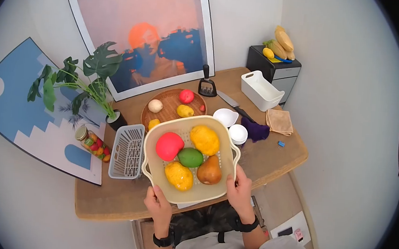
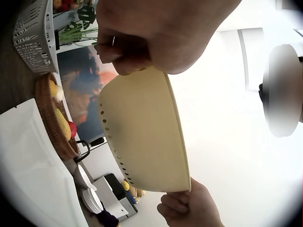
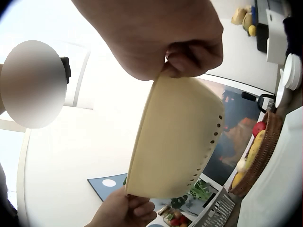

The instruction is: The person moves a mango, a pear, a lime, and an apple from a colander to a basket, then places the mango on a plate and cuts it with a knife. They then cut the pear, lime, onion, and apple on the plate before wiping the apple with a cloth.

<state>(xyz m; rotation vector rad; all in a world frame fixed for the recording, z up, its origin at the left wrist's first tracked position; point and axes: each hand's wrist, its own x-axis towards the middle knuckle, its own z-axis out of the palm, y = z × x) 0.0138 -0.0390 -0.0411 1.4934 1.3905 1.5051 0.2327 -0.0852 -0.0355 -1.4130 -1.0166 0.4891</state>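
A cream square colander (image 1: 186, 197) with small drain holes is held up over the near part of the table. Inside it lie a red round fruit (image 1: 169, 146), two bumpy yellow fruits (image 1: 204, 140), a green oval fruit (image 1: 190, 157) and a brown pear (image 1: 209, 170). My left hand (image 1: 158, 207) grips its near left corner, thumb over the rim. At the right side my right hand (image 1: 239, 193) pinches the rim by the handle. In both wrist views the colander wall (image 2: 142, 127) stands well above the table, with the curled fingers of each hand at its rim.
Behind the colander lies a round wicker tray (image 1: 145, 115) with fruit. A grey basket (image 1: 125, 172) and a fruit jar (image 1: 94, 144) stand left. White bowls (image 1: 225, 117), a purple cloth (image 1: 256, 130), a knife (image 1: 228, 99), a white bin (image 1: 261, 93) and a folded tan cloth (image 1: 279, 121) are right.
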